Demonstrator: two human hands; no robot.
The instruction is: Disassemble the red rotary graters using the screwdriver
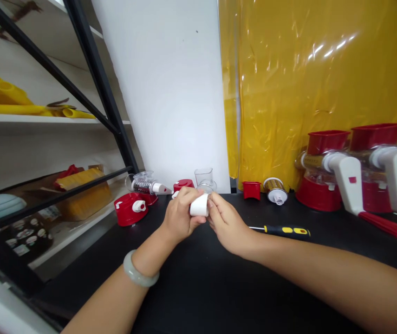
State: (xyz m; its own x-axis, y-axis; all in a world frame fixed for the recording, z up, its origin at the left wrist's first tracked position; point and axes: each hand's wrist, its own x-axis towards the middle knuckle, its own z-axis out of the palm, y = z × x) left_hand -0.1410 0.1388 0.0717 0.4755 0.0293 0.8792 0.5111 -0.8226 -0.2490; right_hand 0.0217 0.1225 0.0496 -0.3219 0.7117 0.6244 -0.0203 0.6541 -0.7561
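Between my two hands, above the black tabletop, is a short white cylindrical plastic part (199, 205). My left hand (180, 214) grips it from the left, thumb below and fingers over the top. My right hand (228, 223) is closed, its fingertips pinched at the part's right end; they hide that end. Just behind the hands stand a clear plastic housing (204, 177) and a red base (183, 183), both partly covered by my fingers. A screwdriver (287, 231) with a black and yellow handle lies to the right, its shaft tip hidden behind my right hand.
Two assembled red-and-white rotary graters (323, 171) with crank handles stand at the right. A red hopper (251, 190) and a grater drum (275, 190) lie at the back. Another red base (130, 209) sits at the left, beside a black-framed shelf (90, 60).
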